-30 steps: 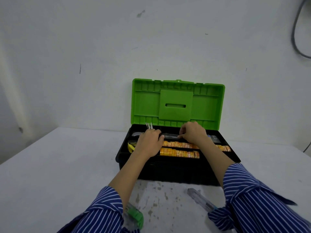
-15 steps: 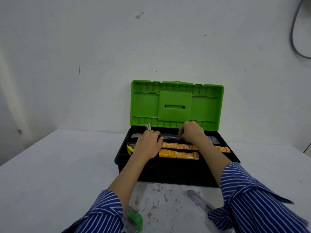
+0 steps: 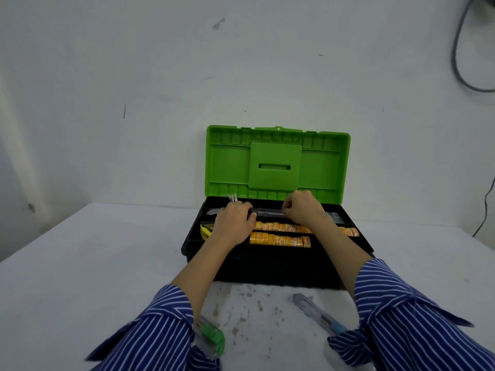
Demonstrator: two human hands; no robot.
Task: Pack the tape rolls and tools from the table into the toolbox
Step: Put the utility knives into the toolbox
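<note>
A black toolbox [image 3: 267, 266] stands open on the table, its green lid [image 3: 276, 164] upright. Two rows of yellow-orange tape rolls [image 3: 280, 240] lie in its tray. Both hands reach into the back of the tray. My left hand [image 3: 234, 219] and my right hand [image 3: 304, 208] each grip one end of a long dark tool [image 3: 269, 212] lying across the back compartment. Thin metal tips [image 3: 232, 197] stick up behind my left hand. Near the front edge lie a clear screwdriver with a blue end [image 3: 316, 313] and a green-handled tool [image 3: 211, 337], partly under my sleeves.
The white table [image 3: 93, 263] is stained in front of the toolbox. A white wall stands right behind the lid. A grey cable [image 3: 458, 57] hangs at the upper right. A yellow item [image 3: 205, 230] sits at the tray's left end.
Both hands stay at the back of the tray on the dark tool. They have shifted slightly farther back; nothing else has moved.
</note>
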